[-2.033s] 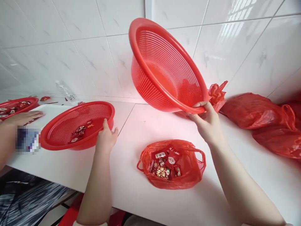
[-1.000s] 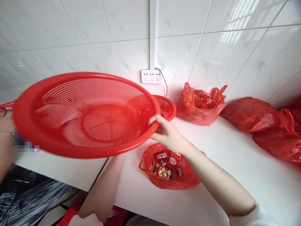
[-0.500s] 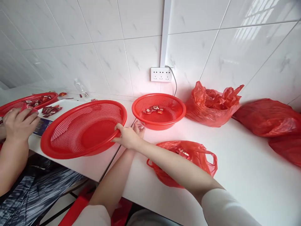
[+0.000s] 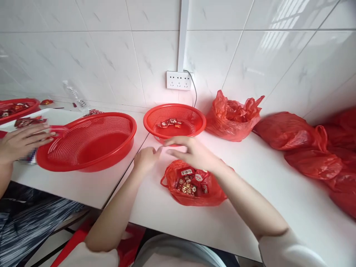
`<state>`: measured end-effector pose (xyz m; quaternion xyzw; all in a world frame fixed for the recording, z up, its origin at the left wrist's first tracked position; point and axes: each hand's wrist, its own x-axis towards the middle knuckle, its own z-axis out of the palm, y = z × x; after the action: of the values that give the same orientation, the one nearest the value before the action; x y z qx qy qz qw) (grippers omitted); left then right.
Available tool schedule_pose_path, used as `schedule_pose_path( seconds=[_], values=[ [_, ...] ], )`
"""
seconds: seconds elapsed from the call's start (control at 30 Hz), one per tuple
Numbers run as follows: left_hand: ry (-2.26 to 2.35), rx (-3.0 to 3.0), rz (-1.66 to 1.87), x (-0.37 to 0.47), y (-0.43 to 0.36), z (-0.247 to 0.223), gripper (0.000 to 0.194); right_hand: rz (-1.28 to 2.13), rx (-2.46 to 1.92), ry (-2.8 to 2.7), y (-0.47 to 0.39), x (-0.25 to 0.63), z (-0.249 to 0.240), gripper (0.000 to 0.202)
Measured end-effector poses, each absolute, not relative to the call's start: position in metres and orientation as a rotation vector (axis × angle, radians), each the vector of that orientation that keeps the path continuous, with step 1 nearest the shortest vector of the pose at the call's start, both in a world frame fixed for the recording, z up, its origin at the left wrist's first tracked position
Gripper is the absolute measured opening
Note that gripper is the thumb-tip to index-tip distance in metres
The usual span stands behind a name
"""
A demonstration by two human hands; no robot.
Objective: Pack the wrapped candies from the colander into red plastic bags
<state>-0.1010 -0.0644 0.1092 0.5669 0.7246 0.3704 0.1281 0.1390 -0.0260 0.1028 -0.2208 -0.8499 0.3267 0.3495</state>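
Above the table, between the small basket and the open bag, are both my hands. My left hand point(image 4: 146, 158) is closed, its fingertips turned away, and what it may hold is too small to make out. Beside it my right hand point(image 4: 191, 150) is open, thumb and fingers apart, with nothing between them. Just behind them stands the small red basket point(image 4: 178, 132) with several wrapped candies. In front lies an open red plastic bag point(image 4: 194, 198) holding red and gold packets point(image 4: 185, 185). The large red basket point(image 4: 102, 148) rests at the left, bare inside and untouched by my hands.
At the far left a co-worker's hand point(image 4: 26, 142) holds something red over a white tray point(image 4: 55, 115). Another red basket point(image 4: 36, 107) stands behind. Tied red bags point(image 4: 286, 129) lie at the right; a fuller bag point(image 4: 233, 118) stands by the wall under the socket point(image 4: 178, 81).
My right hand has let go of the large basket, which now sits lower on the table, and moved right. My left hand has come into clearer view. The view has shifted right.
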Motion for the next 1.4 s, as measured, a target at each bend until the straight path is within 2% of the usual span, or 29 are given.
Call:
schedule_pose_path(
  seconds=[0.07,0.13,0.2,0.27,0.37,0.43,0.6,0.7,0.83,0.93,1.0,1.07,1.1,1.2,1.3,1.4],
  values=[
    [2.003,1.773,0.655,-0.052,-0.069,0.065,0.055,0.631,-0.853,-2.154,-0.03,0.203,0.101,0.025],
    [1.789,1.841,0.324,-0.037,-0.08,0.034,0.053,0.542,-1.118,-2.174,-0.032,0.258,0.087,0.037],
    [1.598,1.812,0.288,-0.041,-0.091,0.023,0.046,0.575,-1.328,-2.23,-0.032,0.299,0.067,0.064],
    [1.522,1.748,0.402,-0.047,-0.098,0.03,0.041,0.721,-1.438,-2.305,-0.033,0.324,0.053,0.072],
    [1.52,1.725,0.602,-0.044,-0.094,0.059,0.036,0.907,-1.394,-2.3,-0.036,0.335,0.052,0.045],
    [1.503,1.719,0.762,-0.037,-0.084,0.08,0.031,0.886,-1.29,-2.15,-0.036,0.332,0.064,0.031],
    [1.241,1.524,1.364,-0.022,-0.051,0.127,0.021,0.641,-0.985,-1.549,-0.023,0.32,0.102,0.02],
    [0.984,1.447,1.543,-0.015,-0.033,0.154,0.019,0.456,-0.844,-1.283,-0.014,0.307,0.123,0.016],
    [0.833,1.542,1.485,0.006,-0.024,0.179,0.035,0.329,-0.739,-1.309,-0.014,0.274,0.147,0.014],
    [0.812,1.705,1.254,0.028,-0.026,0.179,0.05,0.355,-0.65,-1.501,-0.02,0.242,0.16,0.013],
    [0.805,1.812,1.127,0.043,-0.026,0.17,0.04,0.396,-0.568,-1.684,-0.024,0.225,0.164,0.012],
    [0.825,1.859,1.127,0.052,-0.024,0.158,0.017,0.38,-0.488,-1.846,-0.026,0.215,0.164,0.011],
    [0.843,1.843,1.148,0.054,-0.021,0.153,0.016,0.344,-0.472,-1.891,-0.026,0.213,0.163,0.012],
    [0.86,1.693,1.079,0.052,-0.014,0.142,0.031,0.264,-0.526,-1.924,-0.025,0.213,0.153,0.022],
    [0.809,1.591,0.949,0.047,-0.012,0.139,0.033,0.302,-0.612,-1.941,-0.021,0.217,0.138,0.032],
    [0.79,1.619,0.904,0.045,-0.012,0.137,0.033,0.279,-0.691,-1.877,-0.015,0.22,0.127,0.028]
  ],
)
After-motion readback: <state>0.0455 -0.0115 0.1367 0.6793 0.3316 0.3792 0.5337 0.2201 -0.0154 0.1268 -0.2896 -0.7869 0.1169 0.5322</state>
